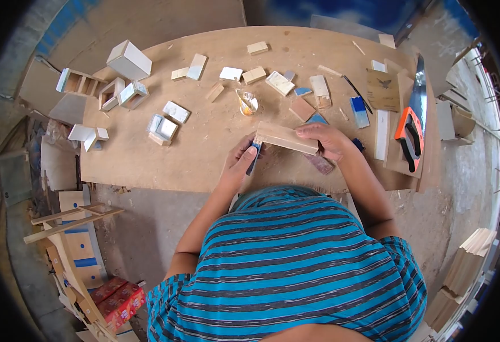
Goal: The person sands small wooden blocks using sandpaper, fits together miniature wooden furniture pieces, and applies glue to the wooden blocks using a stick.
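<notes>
Near the front edge of the wooden table (204, 165), my left hand (242, 158) is closed on a small blue-faced wood piece (254, 157). That piece meets the left end of a pale wooden block (287, 137) at an angle. My right hand (331, 141) grips the block's right end, thumb on top. Below the right hand lies a reddish-brown scraper-like piece (321, 164), partly hidden. Behind the block is a small cup (247, 104) with a stick in it.
An orange-handled saw (411, 132) lies at the table's right, beside brown sandpaper (383, 90). Several small blocks (280, 83) are scattered behind my hands. Small wooden boxes (130, 60) stand at the left. A wooden frame (70, 222) and red box (121, 302) are below left.
</notes>
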`<state>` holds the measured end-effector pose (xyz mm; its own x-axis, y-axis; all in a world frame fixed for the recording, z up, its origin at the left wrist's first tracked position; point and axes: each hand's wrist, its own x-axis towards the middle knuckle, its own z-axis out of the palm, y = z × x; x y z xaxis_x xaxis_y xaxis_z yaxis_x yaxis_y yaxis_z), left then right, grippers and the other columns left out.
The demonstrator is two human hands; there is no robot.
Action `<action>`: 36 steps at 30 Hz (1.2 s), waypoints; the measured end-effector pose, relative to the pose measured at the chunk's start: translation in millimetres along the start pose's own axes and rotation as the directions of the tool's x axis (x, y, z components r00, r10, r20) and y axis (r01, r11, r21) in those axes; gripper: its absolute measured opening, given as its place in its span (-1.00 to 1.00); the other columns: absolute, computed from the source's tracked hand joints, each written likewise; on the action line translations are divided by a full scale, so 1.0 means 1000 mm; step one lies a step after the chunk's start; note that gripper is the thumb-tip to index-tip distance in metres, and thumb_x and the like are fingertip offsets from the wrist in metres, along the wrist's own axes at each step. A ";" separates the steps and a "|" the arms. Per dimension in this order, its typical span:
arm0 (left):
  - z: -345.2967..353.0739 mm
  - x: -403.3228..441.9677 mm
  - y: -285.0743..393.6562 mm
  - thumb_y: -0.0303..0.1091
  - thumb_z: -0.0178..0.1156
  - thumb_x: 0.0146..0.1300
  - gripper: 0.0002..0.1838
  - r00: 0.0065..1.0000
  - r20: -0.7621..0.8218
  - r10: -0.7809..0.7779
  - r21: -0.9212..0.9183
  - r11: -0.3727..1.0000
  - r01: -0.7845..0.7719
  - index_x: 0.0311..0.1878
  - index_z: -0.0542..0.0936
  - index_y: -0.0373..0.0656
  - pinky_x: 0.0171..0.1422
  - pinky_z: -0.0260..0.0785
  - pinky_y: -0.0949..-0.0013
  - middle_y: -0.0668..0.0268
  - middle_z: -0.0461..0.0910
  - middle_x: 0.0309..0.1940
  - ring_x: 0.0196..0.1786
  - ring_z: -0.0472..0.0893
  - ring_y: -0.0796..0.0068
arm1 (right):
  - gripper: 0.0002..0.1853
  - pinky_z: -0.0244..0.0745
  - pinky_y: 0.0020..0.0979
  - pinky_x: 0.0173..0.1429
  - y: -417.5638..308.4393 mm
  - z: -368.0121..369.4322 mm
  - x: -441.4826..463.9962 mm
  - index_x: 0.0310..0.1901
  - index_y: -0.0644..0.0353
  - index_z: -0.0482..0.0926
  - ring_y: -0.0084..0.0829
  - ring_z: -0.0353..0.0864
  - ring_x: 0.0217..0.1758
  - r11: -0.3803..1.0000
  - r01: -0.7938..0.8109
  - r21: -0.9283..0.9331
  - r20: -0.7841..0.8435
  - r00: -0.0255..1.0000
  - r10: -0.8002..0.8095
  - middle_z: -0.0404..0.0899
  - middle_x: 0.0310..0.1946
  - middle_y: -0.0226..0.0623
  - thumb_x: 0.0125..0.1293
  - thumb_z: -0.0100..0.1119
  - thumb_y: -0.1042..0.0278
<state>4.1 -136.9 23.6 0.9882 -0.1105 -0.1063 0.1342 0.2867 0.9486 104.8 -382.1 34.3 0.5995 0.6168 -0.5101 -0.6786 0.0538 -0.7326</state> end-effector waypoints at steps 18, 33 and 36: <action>0.012 -0.005 0.000 0.27 -0.16 0.43 -0.29 0.998 -0.046 -0.033 -0.120 0.992 0.027 0.30 0.33 -0.20 -0.23 0.29 0.43 0.33 0.45 -0.35 -0.35 0.41 0.51 | -0.51 0.45 -0.54 -0.28 -0.001 0.034 -0.010 0.10 0.42 0.58 -0.59 0.59 -0.28 0.958 -0.148 -0.245 -0.021 0.989 0.148 0.65 -0.30 -0.29 0.31 0.27 0.15; 0.006 -0.003 0.010 0.33 -0.27 0.45 -0.33 0.921 0.139 -0.365 -0.737 0.583 0.342 -0.03 0.42 -0.18 -0.38 0.28 0.42 0.34 0.37 -0.50 -0.51 0.34 0.52 | -0.59 0.52 -0.51 -0.20 -0.022 0.086 -0.019 0.13 0.17 0.60 -0.59 0.61 -0.24 0.470 0.620 -0.629 0.145 0.687 -0.713 0.65 -0.16 -0.21 0.23 0.32 0.46; 0.008 -0.006 0.012 0.30 -0.26 0.46 -0.34 0.906 0.151 -0.395 -0.704 0.601 0.379 0.04 0.42 -0.19 -0.38 0.26 0.42 0.34 0.36 -0.50 -0.52 0.32 0.52 | -0.63 0.51 -0.54 -0.10 -0.016 0.082 -0.003 0.13 0.26 0.56 -0.65 0.56 -0.13 0.398 0.684 -0.611 0.143 0.590 -0.795 0.63 -0.14 -0.39 0.29 0.28 0.47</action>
<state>-0.6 -140.1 37.5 0.8312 -0.3574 -0.4259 0.5078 0.8000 0.3197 79.0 -320.7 84.3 0.8324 0.4328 0.3460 0.3998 -0.0367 -0.9159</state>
